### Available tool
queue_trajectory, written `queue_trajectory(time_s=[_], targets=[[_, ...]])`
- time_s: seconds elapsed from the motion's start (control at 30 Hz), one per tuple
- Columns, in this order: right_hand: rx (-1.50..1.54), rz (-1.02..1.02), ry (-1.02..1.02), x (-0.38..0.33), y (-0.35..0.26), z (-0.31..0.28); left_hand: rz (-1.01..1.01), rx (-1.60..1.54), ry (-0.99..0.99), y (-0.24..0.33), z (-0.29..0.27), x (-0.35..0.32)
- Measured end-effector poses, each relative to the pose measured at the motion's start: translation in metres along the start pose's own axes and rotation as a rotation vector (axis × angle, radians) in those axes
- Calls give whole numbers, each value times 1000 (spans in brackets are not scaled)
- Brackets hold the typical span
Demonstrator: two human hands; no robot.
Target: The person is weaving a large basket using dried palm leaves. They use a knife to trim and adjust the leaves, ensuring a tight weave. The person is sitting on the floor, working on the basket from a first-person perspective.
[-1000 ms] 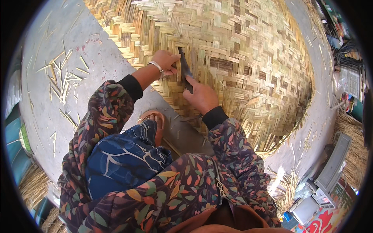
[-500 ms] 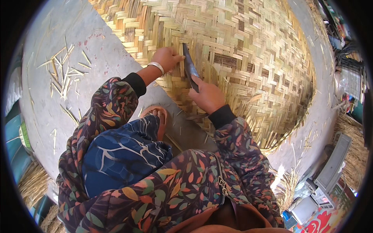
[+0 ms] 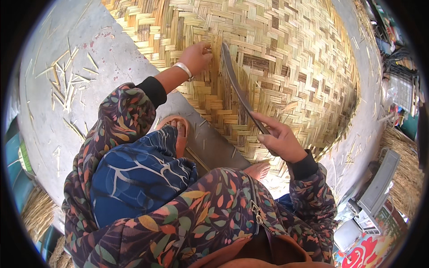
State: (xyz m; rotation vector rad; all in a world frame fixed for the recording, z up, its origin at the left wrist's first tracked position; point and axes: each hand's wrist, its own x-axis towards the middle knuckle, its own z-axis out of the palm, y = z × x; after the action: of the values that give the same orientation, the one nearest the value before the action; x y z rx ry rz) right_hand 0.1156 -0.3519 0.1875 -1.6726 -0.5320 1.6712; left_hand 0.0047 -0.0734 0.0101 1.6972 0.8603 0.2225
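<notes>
Grey blade [image 3: 239,91] slants from gripping right fingers [image 3: 270,121]; left fingers [image 3: 203,46] curl, hold unclear.

Wears a leaf-print jacket [image 3: 178,214] with black cuffs [image 3: 152,91], pale bangle [image 3: 182,69] past its left sleeve [image 3: 125,116], blue trousers [image 3: 143,172] beside it.

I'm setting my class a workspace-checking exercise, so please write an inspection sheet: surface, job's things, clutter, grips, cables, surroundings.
Surface: grey floor, with reddish marks at upper left.
Job's things: woven mat spread on the floor; curved dark tool over it, contact unclear.
Clutter: loose pale strips scattered left of the mat.
Left grip: by the tool's far end, fingers bent; whether it holds a strip is unclear.
Right grip: closed on the tool's near end.
Cables: dark tangle at right rim, too unclear to identify.
Surroundings: straw and a grey boxy object at right.
</notes>
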Motion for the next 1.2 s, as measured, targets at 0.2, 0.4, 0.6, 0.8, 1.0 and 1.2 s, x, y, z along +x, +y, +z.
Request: queue_trajectory(time_s=[0.2, 0.4, 0.6, 0.8, 1.0, 1.2], targets=[[144, 23, -116, 14, -10, 12, -473, -385, -281, 4, 0, 11], [-10, 287, -73, 41, -7, 12, -384, -254, -51, 5, 0, -11], [-337, -111, 113, 73, 31, 3, -382, -421, -93, -2, -1, -12], [-556, -12, 127, 98, 10, 8, -544, -593, -86, -5, -5, -11], [-372, -57, 92, 91, 14, 0, -538, -490, -186, -1, -9, -7], [-163, 92, -4, 81, -10, -9, -519, -565, -222, -5, -12, -9]])
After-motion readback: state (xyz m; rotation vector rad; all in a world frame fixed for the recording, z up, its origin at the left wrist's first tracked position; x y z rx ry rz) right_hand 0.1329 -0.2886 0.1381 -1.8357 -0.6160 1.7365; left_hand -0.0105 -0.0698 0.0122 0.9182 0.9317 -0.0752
